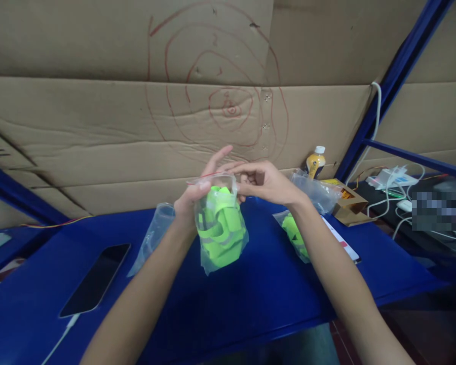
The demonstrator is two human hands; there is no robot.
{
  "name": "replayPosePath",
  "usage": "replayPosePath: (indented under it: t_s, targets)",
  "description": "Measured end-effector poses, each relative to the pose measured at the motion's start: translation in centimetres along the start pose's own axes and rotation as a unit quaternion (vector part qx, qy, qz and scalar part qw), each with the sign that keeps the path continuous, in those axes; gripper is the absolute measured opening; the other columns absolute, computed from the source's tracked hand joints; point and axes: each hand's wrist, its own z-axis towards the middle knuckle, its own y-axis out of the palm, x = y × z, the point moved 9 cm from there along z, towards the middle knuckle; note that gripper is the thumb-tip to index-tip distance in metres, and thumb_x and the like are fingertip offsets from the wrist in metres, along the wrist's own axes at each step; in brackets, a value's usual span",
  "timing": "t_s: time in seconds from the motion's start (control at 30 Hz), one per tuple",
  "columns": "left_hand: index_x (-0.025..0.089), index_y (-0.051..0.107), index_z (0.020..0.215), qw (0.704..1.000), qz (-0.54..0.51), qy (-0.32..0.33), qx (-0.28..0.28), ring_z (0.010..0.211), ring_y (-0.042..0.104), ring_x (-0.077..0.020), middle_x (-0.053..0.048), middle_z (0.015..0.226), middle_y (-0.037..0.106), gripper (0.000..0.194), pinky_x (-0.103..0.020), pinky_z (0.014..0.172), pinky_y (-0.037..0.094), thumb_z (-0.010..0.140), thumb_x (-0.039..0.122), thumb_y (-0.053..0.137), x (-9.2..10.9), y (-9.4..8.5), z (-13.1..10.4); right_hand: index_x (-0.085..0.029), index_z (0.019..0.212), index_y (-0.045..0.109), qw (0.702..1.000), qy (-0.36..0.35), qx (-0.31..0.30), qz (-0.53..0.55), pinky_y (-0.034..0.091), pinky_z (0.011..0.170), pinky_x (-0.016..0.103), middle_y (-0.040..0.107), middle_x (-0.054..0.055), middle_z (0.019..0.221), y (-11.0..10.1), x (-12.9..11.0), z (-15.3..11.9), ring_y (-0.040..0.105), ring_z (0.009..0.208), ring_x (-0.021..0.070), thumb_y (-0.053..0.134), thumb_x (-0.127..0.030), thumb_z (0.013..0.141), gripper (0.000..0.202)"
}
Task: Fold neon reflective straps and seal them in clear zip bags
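Note:
A clear plastic bag (222, 230) with a folded neon-green item with grey bands inside hangs above the blue table. My left hand (195, 195) grips its top left, thumb in front and a finger stretched upward. At the bag's top right corner, my right hand (260, 181) pinches the edge with its fingertips. A red line runs along the bag's top edge. Another bagged neon-green item (295, 237) lies on the table beside my right forearm, which partly hides it. An empty-looking clear bag (154, 233) rests behind my left forearm.
The blue table (228, 304) also bears a black phone (97, 279) with a white cable at left. On the right are a lit phone (342, 241), crumpled plastic (315, 192), a yellow bottle (315, 163) and an open cardboard box (349, 205). Cardboard stands behind.

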Motion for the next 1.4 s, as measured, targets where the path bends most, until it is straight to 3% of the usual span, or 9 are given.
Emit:
replayPosePath:
  t_s: [0.1, 0.27, 0.37, 0.53, 0.83, 1.03, 1.13, 1.3, 1.4]
  targets:
    - [0.025, 0.031, 0.165, 0.999, -0.036, -0.01, -0.029, 0.105, 0.076, -0.0385, -0.015, 0.128, 0.073, 0.097, -0.054, 0.08, 0.062, 0.083, 0.071, 0.052, -0.9, 0.8, 0.2, -0.019, 0.105, 0.081, 0.999, 0.008, 0.033, 0.023, 0.053, 0.059, 0.03, 0.052, -0.007, 0.056, -0.1, 0.4, 0.1, 0.058, 0.054, 0.0139, 0.09, -0.053, 0.077, 0.045]
    - [0.019, 0.062, 0.142, 0.997, -0.067, 0.013, 0.027, 0.124, 0.07, -0.0407, -0.018, 0.132, 0.073, 0.089, -0.054, 0.091, 0.062, 0.083, 0.085, 0.056, -1.9, -0.5, 0.6, -0.017, 0.08, 0.077, 0.982, -0.019, 0.18, 0.054, 0.048, 0.059, 0.027, 0.07, 0.001, 0.072, -3.7, -0.2, -0.5, 0.06, 0.063, 0.0126, 0.095, -0.052, 0.071, 0.04]
    - [0.02, 0.07, 0.132, 0.996, -0.062, 0.036, 0.061, 0.133, 0.065, -0.038, -0.015, 0.135, 0.073, 0.077, -0.048, 0.102, 0.06, 0.078, 0.074, 0.079, -2.0, -0.2, 0.5, -0.016, 0.081, 0.078, 0.971, -0.037, 0.237, 0.022, 0.047, 0.063, 0.026, 0.07, 0.001, 0.074, -5.3, -0.9, -1.1, 0.058, 0.066, 0.0118, 0.098, -0.045, 0.066, 0.038]
    - [0.017, 0.078, 0.114, 0.979, -0.073, 0.069, 0.178, 0.115, 0.075, -0.0272, -0.011, 0.117, 0.079, 0.045, -0.034, 0.097, 0.06, 0.079, 0.042, 0.092, -1.8, -0.5, 0.2, -0.016, 0.086, 0.08, 0.975, -0.042, 0.218, -0.013, 0.047, 0.065, 0.027, 0.072, 0.002, 0.076, -5.1, -1.7, -1.2, 0.059, 0.069, 0.0133, 0.091, -0.04, 0.074, 0.029]
    - [0.016, 0.078, 0.086, 0.962, -0.112, 0.056, 0.244, 0.069, 0.072, -0.0149, -0.003, 0.085, 0.079, 0.032, -0.023, 0.064, 0.06, 0.07, 0.035, 0.098, -1.9, -2.7, 0.0, -0.016, 0.092, 0.079, 0.991, -0.012, 0.13, -0.015, 0.049, 0.067, 0.028, 0.074, 0.004, 0.084, -3.5, -2.2, -1.1, 0.06, 0.073, 0.0141, 0.089, -0.047, 0.079, 0.035]
    - [0.015, 0.078, 0.08, 0.964, 0.039, 0.109, 0.24, 0.062, 0.067, -0.0132, -0.003, 0.074, 0.076, 0.034, -0.022, 0.057, 0.054, 0.08, 0.046, 0.092, -0.6, -3.2, -0.5, -0.015, 0.074, 0.068, 0.991, 0.009, 0.105, -0.079, 0.038, 0.058, 0.025, 0.057, -0.003, 0.068, -2.5, -1.7, -0.8, 0.047, 0.064, 0.0092, 0.089, -0.059, 0.076, 0.048]
    - [0.015, 0.08, 0.083, 0.962, 0.074, 0.123, 0.231, 0.064, 0.068, -0.0144, -0.004, 0.075, 0.076, 0.035, -0.023, 0.061, 0.056, 0.084, 0.049, 0.088, -0.2, -3.1, -0.4, -0.015, 0.077, 0.071, 0.992, 0.002, 0.112, -0.065, 0.041, 0.062, 0.026, 0.061, -0.001, 0.07, -2.9, -1.2, -0.7, 0.051, 0.067, 0.0112, 0.086, -0.064, 0.078, 0.051]
    - [0.018, 0.081, 0.099, 0.975, -0.027, 0.13, 0.181, 0.082, 0.075, -0.0196, -0.006, 0.093, 0.08, 0.033, -0.029, 0.077, 0.062, 0.084, 0.047, 0.088, -1.2, -2.8, 0.2, -0.014, 0.077, 0.074, 0.986, -0.024, 0.158, -0.053, 0.047, 0.067, 0.029, 0.065, 0.002, 0.072, -4.1, -1.1, -0.6, 0.056, 0.069, 0.0133, 0.088, -0.064, 0.074, 0.052]
    - [0.019, 0.081, 0.101, 0.969, -0.09, 0.128, 0.192, 0.087, 0.076, -0.0215, -0.007, 0.097, 0.08, 0.033, -0.033, 0.084, 0.063, 0.084, 0.047, 0.087, -1.9, -3.2, 0.4, -0.015, 0.076, 0.073, 0.982, -0.029, 0.181, -0.045, 0.048, 0.068, 0.029, 0.065, 0.002, 0.071, -4.7, -1.0, -0.7, 0.056, 0.069, 0.0132, 0.088, -0.065, 0.074, 0.052]
